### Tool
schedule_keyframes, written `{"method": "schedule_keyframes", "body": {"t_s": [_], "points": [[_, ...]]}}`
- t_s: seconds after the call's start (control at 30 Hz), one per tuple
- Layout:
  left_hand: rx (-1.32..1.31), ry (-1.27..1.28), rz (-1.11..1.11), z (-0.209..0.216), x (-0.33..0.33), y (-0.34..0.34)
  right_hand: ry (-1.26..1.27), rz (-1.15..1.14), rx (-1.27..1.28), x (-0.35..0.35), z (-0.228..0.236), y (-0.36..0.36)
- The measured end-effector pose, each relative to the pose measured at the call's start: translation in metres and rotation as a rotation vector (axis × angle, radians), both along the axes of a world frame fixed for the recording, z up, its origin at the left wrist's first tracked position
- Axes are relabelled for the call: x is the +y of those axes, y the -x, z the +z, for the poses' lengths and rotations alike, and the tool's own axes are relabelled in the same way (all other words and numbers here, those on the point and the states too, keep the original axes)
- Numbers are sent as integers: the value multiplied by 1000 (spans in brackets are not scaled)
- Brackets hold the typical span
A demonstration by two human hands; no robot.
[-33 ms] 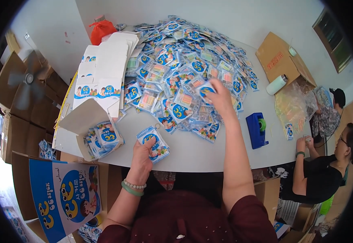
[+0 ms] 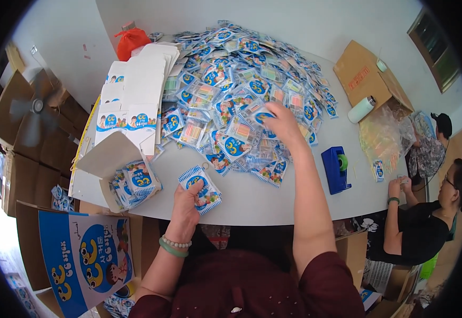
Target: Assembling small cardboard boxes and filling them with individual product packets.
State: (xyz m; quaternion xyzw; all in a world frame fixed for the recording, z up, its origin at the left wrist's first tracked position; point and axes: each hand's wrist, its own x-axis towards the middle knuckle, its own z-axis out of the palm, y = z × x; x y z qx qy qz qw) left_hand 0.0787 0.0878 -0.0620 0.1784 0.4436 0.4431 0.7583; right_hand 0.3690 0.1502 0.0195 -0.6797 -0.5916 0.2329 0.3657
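Note:
My left hand (image 2: 187, 204) is closed round a few small blue-and-white packets (image 2: 208, 197) stacked together, thumb on top, just above the table's near edge. Over the big pile of similar packets (image 2: 236, 146), my right hand (image 2: 284, 124) pinches one packet (image 2: 263, 117) by its side. Some packets in the pile lie face down and show coloured sticks through clear film. Left of my left hand stands an open white carton (image 2: 104, 185), its flap raised, partly filled with packets (image 2: 140, 177).
Flat white cartons (image 2: 141, 79) lie stacked at the back left, by a red bag (image 2: 131, 42). A blue tape dispenser (image 2: 335, 172), a bottle (image 2: 362, 109) and a cardboard box (image 2: 366, 74) are on the right. A co-worker (image 2: 416, 228) sits there. A large printed box (image 2: 85, 259) stands lower left.
My right hand has shifted slightly left and away from me over the pile, with the packet in its fingers. My left hand and its packets stay where they were.

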Motion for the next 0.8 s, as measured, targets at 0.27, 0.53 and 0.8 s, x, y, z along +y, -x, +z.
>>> {"method": "schedule_keyframes", "body": {"t_s": [0.27,0.53,0.8], "points": [[-88,-17,-61,3,7,-2,34,242,-866,27,-16,-23],[-140,-37,-171,18,7,-20,-507,-114,-740,-29,-22,-43],[-161,-121,-65,10,2,-36,-20,-17,382,-81,-31,91]]}}
